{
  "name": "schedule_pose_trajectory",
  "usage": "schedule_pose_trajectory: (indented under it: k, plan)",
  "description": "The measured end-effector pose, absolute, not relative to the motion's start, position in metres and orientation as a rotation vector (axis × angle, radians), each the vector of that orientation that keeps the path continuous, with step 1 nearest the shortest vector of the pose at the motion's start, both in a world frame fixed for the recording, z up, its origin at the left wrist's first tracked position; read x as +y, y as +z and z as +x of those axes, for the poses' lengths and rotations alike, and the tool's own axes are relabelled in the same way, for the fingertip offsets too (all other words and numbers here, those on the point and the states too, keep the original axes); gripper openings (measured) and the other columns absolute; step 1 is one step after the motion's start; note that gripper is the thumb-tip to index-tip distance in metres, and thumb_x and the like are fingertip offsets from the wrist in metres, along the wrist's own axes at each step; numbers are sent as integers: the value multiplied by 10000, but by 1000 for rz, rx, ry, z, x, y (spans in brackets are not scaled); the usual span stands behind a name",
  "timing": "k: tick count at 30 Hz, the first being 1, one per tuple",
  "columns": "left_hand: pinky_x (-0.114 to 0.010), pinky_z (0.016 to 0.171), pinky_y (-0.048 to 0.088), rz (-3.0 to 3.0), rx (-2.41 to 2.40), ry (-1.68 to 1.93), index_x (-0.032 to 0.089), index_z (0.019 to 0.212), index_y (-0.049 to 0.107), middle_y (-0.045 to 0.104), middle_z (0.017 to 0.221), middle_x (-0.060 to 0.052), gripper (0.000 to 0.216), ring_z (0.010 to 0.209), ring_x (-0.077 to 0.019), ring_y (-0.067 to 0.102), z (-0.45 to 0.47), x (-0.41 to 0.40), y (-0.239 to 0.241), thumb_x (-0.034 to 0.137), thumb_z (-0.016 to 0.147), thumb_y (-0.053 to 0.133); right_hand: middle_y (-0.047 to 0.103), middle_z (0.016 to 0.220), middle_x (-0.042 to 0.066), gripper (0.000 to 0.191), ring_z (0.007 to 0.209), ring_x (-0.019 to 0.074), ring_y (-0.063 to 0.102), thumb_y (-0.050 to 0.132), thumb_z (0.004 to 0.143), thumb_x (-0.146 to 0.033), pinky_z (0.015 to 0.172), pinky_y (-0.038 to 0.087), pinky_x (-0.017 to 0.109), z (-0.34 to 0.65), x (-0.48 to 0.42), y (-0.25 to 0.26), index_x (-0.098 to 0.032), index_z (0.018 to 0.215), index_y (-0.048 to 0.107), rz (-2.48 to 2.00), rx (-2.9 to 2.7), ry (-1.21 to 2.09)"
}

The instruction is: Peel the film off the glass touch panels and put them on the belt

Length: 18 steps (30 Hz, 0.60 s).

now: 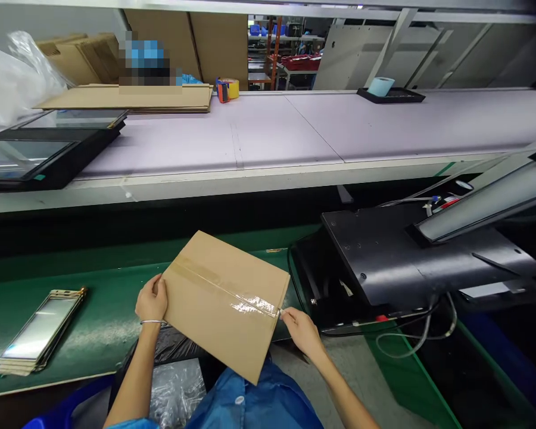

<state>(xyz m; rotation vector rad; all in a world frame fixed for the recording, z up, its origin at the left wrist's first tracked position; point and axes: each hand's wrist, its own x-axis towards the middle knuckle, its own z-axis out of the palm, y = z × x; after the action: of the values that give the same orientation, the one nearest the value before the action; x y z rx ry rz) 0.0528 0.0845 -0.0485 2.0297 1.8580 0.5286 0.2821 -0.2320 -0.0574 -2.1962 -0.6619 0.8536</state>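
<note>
A flat cardboard box [218,322] is held tilted over my lap, at the front edge of the green bench. Clear shiny tape [254,305] runs along the seam across its upper face. My left hand [152,299] is closed on the box's left edge, thumb on top and fingers underneath. At the opposite edge, my right hand [300,328] pinches the tape's end where it reaches the side of the box. The fingertips are close together there, and the small bit between them is hard to make out.
A stack of glass-faced panels [42,333] lies on the green bench [111,298] at left. To the right stands a black monitor-like unit [384,250] with loose cables [424,339]. The raised shelf [277,131] carries cardboard sheets [170,98], tape rolls [227,89] and framed glass [40,149]. Another person is behind it.
</note>
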Motion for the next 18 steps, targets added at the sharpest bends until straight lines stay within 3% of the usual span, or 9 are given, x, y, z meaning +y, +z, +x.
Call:
schedule_pose_trajectory:
  k: [8,18]
  plan:
    - [-413,879,465,2104,1871,570,179,1163,619,665,1123,-98,317,1044,-244,600,52,84,-56,333,939,456,620,631,27,290,638,185,581,419,893,-282,552,244,251,275,-224,-46,-221,682,608,-2436,-798,760]
    - [-448,886,473,2244,1859,499,160,1158,580,615,1143,-85,288,1028,-228,593,52,80,-53,328,933,516,654,657,29,356,633,177,602,356,921,-321,541,339,225,198,-249,-63,-211,737,641,-2386,-806,723]
